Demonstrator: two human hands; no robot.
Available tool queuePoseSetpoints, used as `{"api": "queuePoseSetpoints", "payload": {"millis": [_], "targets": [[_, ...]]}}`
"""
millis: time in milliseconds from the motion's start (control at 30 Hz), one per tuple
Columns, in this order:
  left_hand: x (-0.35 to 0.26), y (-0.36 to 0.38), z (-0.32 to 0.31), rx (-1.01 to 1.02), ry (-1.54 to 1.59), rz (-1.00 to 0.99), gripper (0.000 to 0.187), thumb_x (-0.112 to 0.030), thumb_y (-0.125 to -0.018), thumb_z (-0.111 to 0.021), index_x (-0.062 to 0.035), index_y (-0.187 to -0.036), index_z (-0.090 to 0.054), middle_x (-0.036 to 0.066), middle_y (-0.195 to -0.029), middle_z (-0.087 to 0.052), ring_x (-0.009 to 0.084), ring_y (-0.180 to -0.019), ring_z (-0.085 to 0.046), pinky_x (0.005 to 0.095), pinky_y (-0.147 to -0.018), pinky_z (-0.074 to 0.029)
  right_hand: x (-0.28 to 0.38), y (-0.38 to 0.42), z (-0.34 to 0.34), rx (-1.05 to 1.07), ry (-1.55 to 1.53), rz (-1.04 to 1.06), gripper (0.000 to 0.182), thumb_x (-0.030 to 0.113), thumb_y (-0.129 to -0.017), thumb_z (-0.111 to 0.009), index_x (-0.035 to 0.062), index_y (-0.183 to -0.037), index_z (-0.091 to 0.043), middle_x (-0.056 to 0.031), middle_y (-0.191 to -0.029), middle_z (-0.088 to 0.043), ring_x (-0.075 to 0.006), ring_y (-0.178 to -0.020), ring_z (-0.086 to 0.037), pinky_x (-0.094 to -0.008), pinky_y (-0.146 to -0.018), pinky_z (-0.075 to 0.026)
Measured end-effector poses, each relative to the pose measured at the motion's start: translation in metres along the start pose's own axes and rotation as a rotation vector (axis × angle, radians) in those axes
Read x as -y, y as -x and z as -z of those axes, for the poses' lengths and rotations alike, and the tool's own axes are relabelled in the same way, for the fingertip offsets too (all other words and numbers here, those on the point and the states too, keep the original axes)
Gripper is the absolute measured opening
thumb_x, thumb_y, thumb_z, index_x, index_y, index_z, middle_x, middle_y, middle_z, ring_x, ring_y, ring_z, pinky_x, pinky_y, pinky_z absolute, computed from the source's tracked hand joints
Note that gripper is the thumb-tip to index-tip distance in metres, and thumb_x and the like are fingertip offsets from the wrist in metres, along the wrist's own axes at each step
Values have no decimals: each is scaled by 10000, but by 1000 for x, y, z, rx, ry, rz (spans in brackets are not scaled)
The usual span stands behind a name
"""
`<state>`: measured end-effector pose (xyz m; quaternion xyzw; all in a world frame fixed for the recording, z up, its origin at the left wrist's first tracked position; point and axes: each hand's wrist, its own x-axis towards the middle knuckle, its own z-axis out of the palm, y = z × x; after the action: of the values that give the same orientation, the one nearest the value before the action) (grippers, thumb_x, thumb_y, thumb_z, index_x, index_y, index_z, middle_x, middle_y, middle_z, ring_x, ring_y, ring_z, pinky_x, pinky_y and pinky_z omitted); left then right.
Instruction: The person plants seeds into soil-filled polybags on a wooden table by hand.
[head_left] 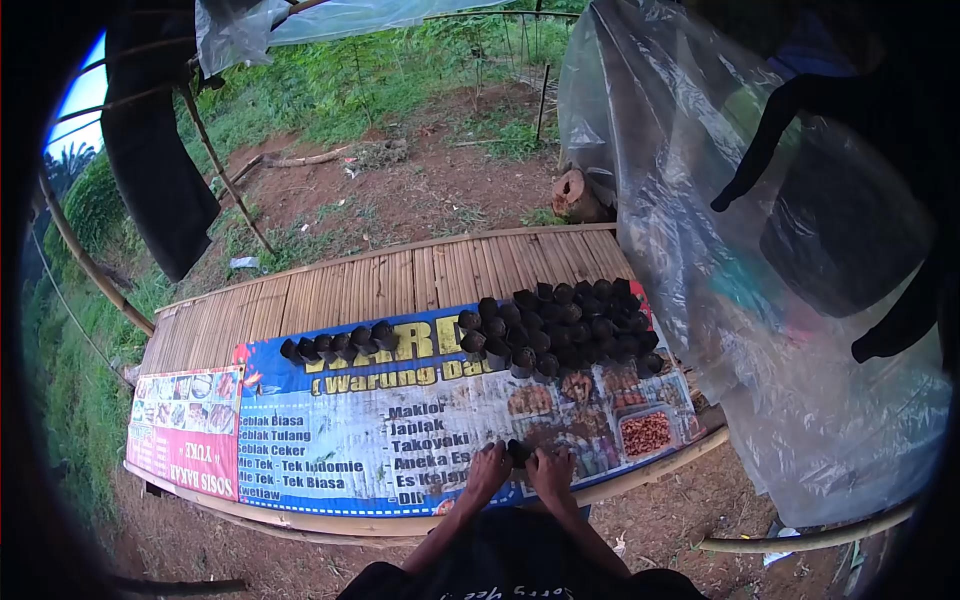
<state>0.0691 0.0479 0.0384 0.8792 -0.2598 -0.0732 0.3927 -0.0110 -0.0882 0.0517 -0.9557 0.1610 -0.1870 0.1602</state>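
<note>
Near the front edge of the table, a small black seedling bag (518, 452) stands between my two hands. My left hand (489, 470) is closed on its left side, and my right hand (551, 470) closes on it from the right. Dark soil crumbs lie on the printed banner (345, 420) just past my fingers. To the right is a clear tub (646, 434) of small reddish-brown seeds. Farther back stand a dense group of black seedling bags (570, 322) and a short row of similar bags (340, 346) on the left; their tops look filled with soil.
The banner covers the front of a bamboo-slat table (400, 280). Clear plastic sheeting (690, 260) hangs along the right side, with a dark garment-like shape (840, 210) by it. Bamboo poles (225, 170) rise at the left, and a cut log (578, 195) lies behind the table.
</note>
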Motion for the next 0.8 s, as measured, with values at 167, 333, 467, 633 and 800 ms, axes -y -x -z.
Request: {"api": "queuePoseSetpoints", "payload": {"millis": [167, 333, 467, 633, 800], "targets": [[-7, 1, 5, 2, 4, 10, 162, -148, -814, -579, 2, -874, -560, 269, -822, -603, 457, -714, -592, 529, -641, -476, -7, 7, -12, 6, 20, -15, 153, 245, -768, -631, 97, -729, -636, -125, -671, -623, -331, -823, -533, -474, -757, -378], [-11, 2, 5, -9, -1, 4, 166, -146, -810, -594, 2, -873, -554, 267, -817, -603, 462, -710, -591, 530, -630, -475, -7, 5, -10, 13, -17, -54, 155, 252, -771, -638, 102, -731, -636, -118, -685, -633, -330, -828, -533, -472, -758, -373], [-4, -2, 2, -52, 50, -23, 173, -151, -808, -602, -2, -879, -550, 265, -814, -603, 465, -708, -590, 538, -623, -473, -4, -2, -10, 27, -27, -49, 156, 255, -778, -635, 102, -747, -638, -116, -694, -638, -331, -841, -534, -469, -763, -375], [-11, -7, 8, -17, -42, -46, 160, -139, -804, -597, -14, -892, -550, 257, -810, -604, 453, -705, -594, 523, -626, -484, -5, -2, -15, 9, -55, -51, 157, 252, -776, -635, 96, -753, -641, -116, -702, -637, -333, -854, -538, -468, -770, -384], [-12, -3, 8, -9, -17, -37, 176, -151, -798, -602, -11, -888, -548, 250, -796, -603, 453, -700, -594, 533, -627, -481, -5, 6, -13, 37, -48, -74, 172, 261, -774, -628, 92, -751, -640, -119, -705, -640, -339, -856, -541, -473, -769, -386]]}}
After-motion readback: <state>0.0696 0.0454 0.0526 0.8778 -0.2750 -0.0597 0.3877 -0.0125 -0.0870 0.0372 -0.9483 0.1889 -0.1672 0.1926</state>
